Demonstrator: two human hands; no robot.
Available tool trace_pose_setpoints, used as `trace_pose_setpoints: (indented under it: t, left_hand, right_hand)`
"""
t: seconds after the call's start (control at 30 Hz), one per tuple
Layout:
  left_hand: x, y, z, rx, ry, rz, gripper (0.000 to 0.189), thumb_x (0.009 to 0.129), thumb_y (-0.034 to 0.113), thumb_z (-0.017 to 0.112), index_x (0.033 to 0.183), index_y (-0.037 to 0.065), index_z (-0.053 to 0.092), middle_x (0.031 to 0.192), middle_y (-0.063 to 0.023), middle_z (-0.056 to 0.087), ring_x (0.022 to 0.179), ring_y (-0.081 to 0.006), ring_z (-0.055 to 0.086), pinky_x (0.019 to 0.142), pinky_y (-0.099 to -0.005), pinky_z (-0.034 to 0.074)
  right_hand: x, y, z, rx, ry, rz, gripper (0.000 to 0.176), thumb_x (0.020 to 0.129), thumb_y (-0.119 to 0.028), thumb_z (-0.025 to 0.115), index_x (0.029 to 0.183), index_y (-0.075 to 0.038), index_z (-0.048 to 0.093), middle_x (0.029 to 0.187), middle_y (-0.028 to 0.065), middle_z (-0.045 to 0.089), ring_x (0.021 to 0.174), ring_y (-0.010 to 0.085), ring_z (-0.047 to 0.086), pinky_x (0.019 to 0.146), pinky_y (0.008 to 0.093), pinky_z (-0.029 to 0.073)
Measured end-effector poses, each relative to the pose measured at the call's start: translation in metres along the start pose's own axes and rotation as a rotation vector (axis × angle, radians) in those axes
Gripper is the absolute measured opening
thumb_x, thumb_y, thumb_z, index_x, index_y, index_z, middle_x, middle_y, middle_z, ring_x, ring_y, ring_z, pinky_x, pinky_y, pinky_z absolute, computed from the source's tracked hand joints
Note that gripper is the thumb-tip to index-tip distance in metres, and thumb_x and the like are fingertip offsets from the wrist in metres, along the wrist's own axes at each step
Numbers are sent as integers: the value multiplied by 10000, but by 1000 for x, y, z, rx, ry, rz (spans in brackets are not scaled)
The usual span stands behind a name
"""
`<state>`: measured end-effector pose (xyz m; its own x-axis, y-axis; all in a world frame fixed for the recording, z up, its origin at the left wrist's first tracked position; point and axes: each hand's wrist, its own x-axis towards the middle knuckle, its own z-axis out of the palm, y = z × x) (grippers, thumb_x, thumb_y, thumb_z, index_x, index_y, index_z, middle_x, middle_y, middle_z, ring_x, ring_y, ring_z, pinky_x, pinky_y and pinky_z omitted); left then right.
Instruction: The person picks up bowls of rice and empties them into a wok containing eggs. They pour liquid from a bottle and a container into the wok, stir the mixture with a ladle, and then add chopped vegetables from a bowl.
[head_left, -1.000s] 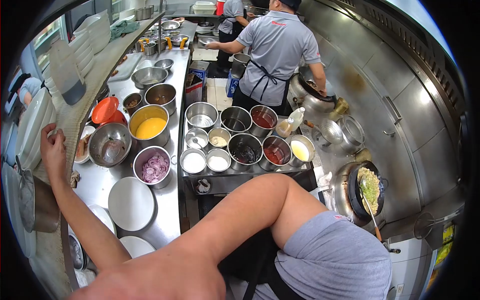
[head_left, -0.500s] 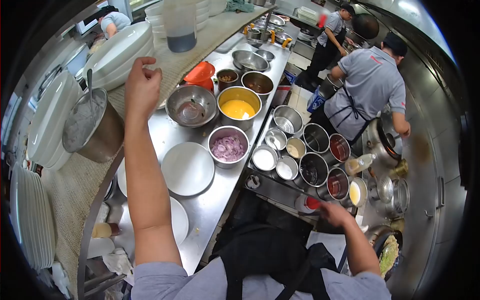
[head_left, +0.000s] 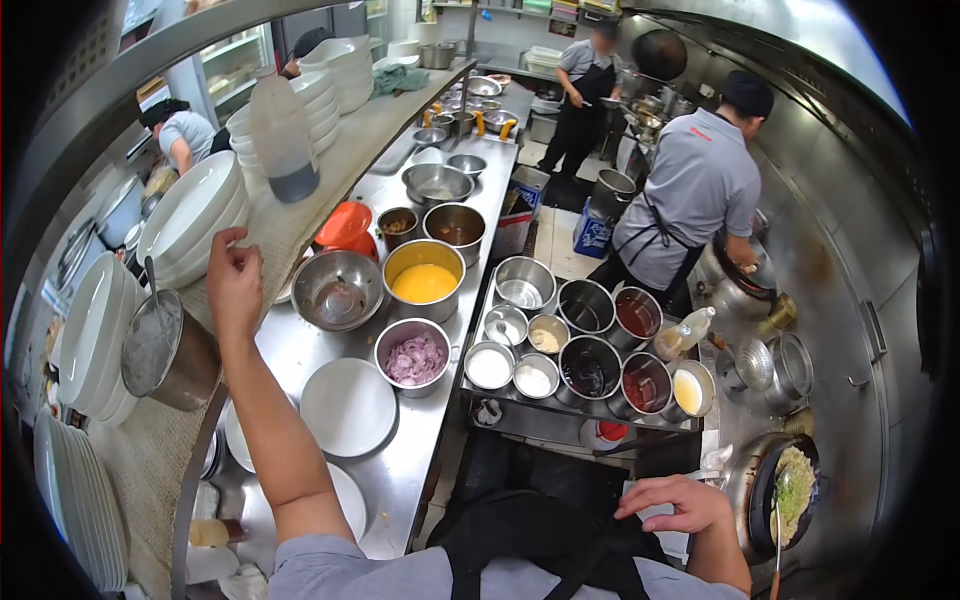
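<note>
My left hand [head_left: 235, 280] is raised above the cloth-covered shelf, beside a stack of deep white dishes [head_left: 190, 220]. Its fingers are loosely bent, the index finger apart from the others, and no object shows in it. Left of that wrist stands a metal pot [head_left: 195, 360] of pale contents with a spoon in it. My right hand [head_left: 675, 503] hovers in front of my apron, fingers spread and holding nothing. Nearest it are the red-lidded container [head_left: 608, 432] on the lower shelf and a wok [head_left: 752, 495] of rice-like food with green bits.
On the steel counter [head_left: 410, 440] are white plates [head_left: 349, 407], a pot of sliced onions [head_left: 416, 361], a pot of yellow liquid [head_left: 423, 283] and a metal bowl [head_left: 340, 290]. Several seasoning pots [head_left: 590, 368] stand ahead. A co-worker [head_left: 690, 190] works at the stove.
My right hand has drawn back from beside the red-lidded container, its fingers now spread. My left hand stays raised over the shelf. The view has shifted, showing more of the far kitchen.
</note>
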<state>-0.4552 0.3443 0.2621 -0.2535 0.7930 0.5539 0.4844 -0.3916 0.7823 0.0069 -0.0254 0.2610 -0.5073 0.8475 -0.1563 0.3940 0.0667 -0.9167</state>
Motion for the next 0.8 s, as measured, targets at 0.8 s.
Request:
trace_pose_setpoints:
  t: [0.8]
  left_hand:
    - [27, -53, -6, 15, -173, 10, 270, 890, 106, 566, 1156, 62, 557, 745, -24, 589, 602, -52, 464, 545, -210, 378]
  right_hand:
    - [32, -2, 17, -209, -280, -194, 398, 797, -272, 719, 1138, -97, 610, 1133, 105, 566, 1061, 306, 553, 884, 394, 458]
